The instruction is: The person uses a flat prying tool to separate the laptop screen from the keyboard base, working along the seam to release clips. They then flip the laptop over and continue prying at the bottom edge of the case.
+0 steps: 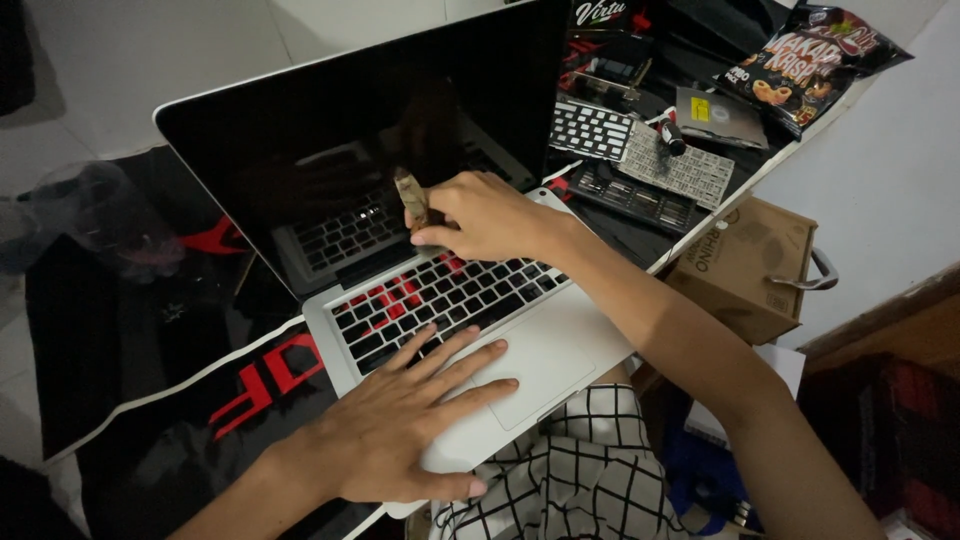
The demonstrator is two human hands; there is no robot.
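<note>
Two hands are at work over an open laptop (560,330) with a silver body and a dark screen. Your right hand (485,215) is closed around a small brownish tool (411,198), pinched between thumb and fingers at the far edge of the laptop's keyboard (440,295), just in front of the hinge. The tool stands nearly upright, its long axis running from the keys up toward the screen, its tip poking out above your fingers on the screen side. What kind of tool it is cannot be told.

Your left hand (400,425) lies flat and spread, fingers apart, holding nothing. Its palm presses the laptop's near left corner and its fingertips reach onto the trackpad (545,365) and the lowest row of keys. It is well apart from the tool; the right hand is the one on it.

Several keycaps are missing near the right hand, showing red beneath. Beyond the laptop's right side the surface (700,230) holds loose keyboard parts (640,155) and a snack bag (810,60). A cardboard box (745,265) sits below that edge.
</note>
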